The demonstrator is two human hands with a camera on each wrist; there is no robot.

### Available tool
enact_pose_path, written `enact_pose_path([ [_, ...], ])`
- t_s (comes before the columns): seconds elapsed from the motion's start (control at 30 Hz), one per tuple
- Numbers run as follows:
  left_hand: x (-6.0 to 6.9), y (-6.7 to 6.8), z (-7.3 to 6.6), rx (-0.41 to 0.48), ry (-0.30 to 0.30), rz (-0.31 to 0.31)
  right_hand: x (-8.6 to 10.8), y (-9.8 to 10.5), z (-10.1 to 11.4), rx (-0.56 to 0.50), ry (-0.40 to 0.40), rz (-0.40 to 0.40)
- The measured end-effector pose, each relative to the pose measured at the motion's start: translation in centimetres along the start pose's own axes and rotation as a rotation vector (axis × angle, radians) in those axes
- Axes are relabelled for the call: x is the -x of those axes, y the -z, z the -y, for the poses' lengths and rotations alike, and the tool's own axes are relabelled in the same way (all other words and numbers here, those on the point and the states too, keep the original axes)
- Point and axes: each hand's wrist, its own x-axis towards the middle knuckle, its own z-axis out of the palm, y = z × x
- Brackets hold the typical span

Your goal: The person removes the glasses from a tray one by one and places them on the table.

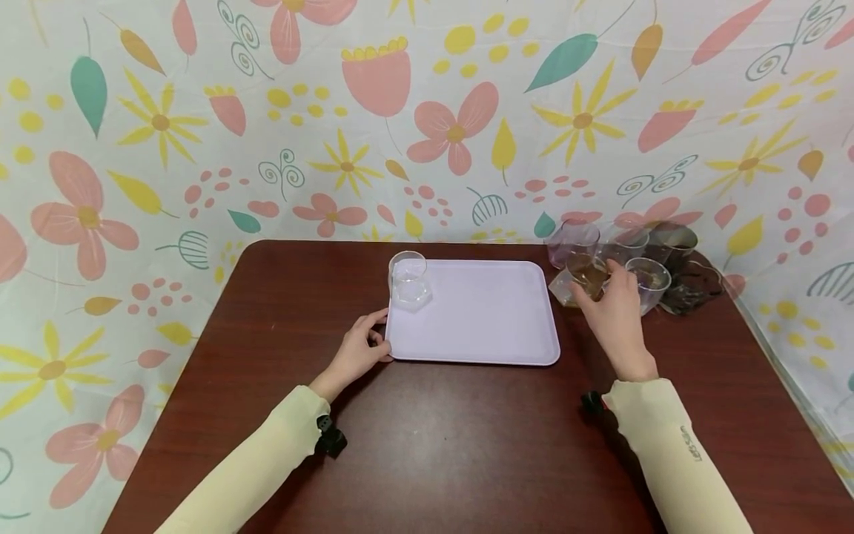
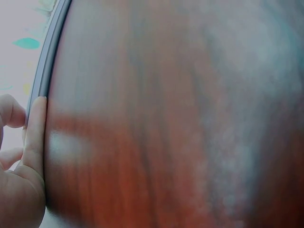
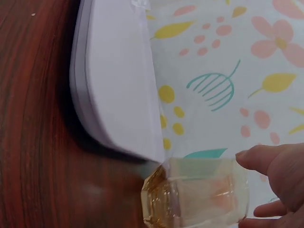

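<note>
A pale lilac tray lies on the table, its rim seen edge-on in the left wrist view. My left hand holds the tray at its left edge, near the front corner. A clear drinking glass with an angular base stands in the tray's back left corner. Beside the tray's right edge is an amber-tinted glass. My right hand grips it near the rim, thumb on one side and fingers on the other; part of the fingers is out of view.
Several tinted glasses cluster at the back right: a purple one, a dark grey one, a clear one and a dark ribbed one. A patterned cloth hangs behind the brown table.
</note>
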Motion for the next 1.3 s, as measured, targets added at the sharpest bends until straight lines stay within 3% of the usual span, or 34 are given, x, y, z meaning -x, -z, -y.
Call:
enact_pose_path([
  [0.27,-0.1,0.1,0.0,-0.004,0.001,0.002,0.4,-0.3,2.5,-0.051,0.102,-0.138],
  [0.5,-0.2,0.2,-0.2,-0.009,-0.005,0.013,0.5,-1.7,4.8,-0.119,0.202,-0.153],
  [0.63,-0.3,0.3,-0.3,-0.005,-0.007,0.018,0.5,-3.0,5.9,-0.134,0.22,-0.087],
  [1.0,-0.2,0.3,-0.2,0.008,-0.006,0.019,0.6,-6.5,9.8,-0.201,0.158,0.217],
  [1.3,0.0,0.3,0.0,0.011,-0.005,0.019,0.1,-10.0,12.5,-0.228,0.186,0.337],
])
